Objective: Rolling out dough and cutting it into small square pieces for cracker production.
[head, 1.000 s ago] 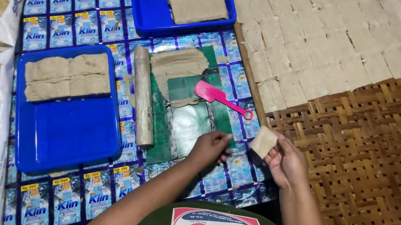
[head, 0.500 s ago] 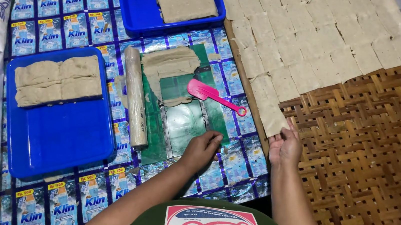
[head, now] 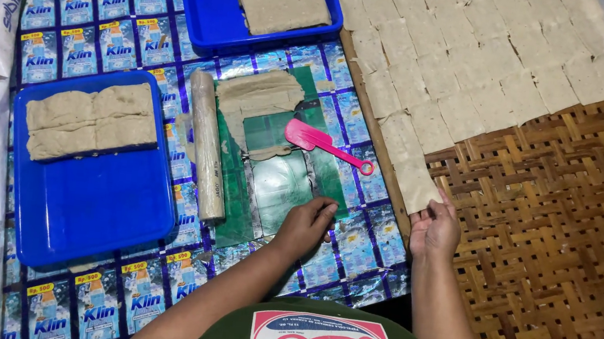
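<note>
Meanwhile, right hand (head: 434, 230) fingers seemingly pinch a dough square (head: 417, 184) on the woven tray (head: 566, 245); left hand (head: 305, 225) fingers curled.

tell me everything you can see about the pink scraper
The pink scraper looks like one piece of plastic: a broad, flat blade at its upper left end and a thin straight handle that runs down to the right and ends in a small ring. It lies flat and slanted on the green sheet, its blade near a ragged piece of flattened dough, its ring end over the shiny packet-printed mat. Neither hand touches it; the left hand rests lower down on the green sheet.
</note>
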